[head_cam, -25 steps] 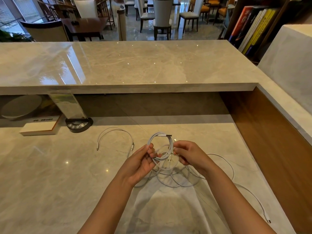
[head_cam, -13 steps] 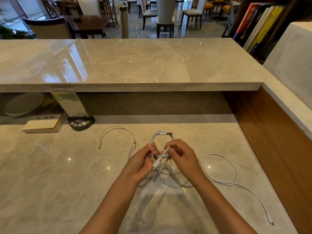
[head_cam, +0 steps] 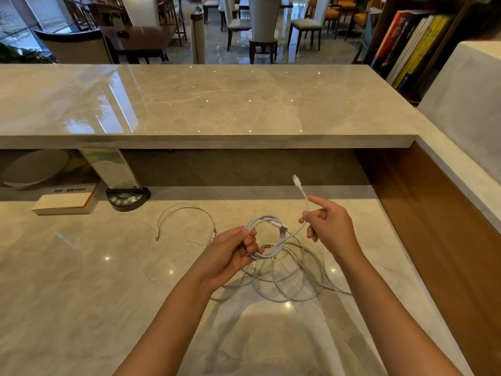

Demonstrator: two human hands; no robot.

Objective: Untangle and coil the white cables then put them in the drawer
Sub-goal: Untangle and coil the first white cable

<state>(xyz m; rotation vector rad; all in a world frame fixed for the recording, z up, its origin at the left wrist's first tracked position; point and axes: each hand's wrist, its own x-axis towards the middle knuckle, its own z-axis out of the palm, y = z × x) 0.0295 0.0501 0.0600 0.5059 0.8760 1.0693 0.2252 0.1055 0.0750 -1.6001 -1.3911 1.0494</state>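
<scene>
1. Both hands were busy over the near counter: the left hand (head_cam: 233, 253) gripped a small coil (head_cam: 267, 238) of white cable, fingers curled round its bundled turns, while the right hand (head_cam: 329, 226) pinched the free tail of that cable, forefinger sticking out.
2. Half a second before, the hands had been close together with the right working the end through the coil; now the right had drawn away and up, and the plug end (head_cam: 297, 181) stood clear above its fingers (pulled free, I judged, so this cable was close to coiled).
3. Under the hands, more loose white loops (head_cam: 287, 280) lay tangled on the marble counter (head_cam: 81, 294), untouched work by the look of it.
4. Just beyond, to the left, a shorter white cable (head_cam: 187, 210) lay in an arc by itself.
5. No drawer showed anywhere.
6. Farther back sat a round black device (head_cam: 127, 198) and a white box (head_cam: 65, 203) under the raised marble ledge (head_cam: 217, 104); past it, dining chairs (head_cam: 264, 25) and shelved books (head_cam: 406, 42).
</scene>
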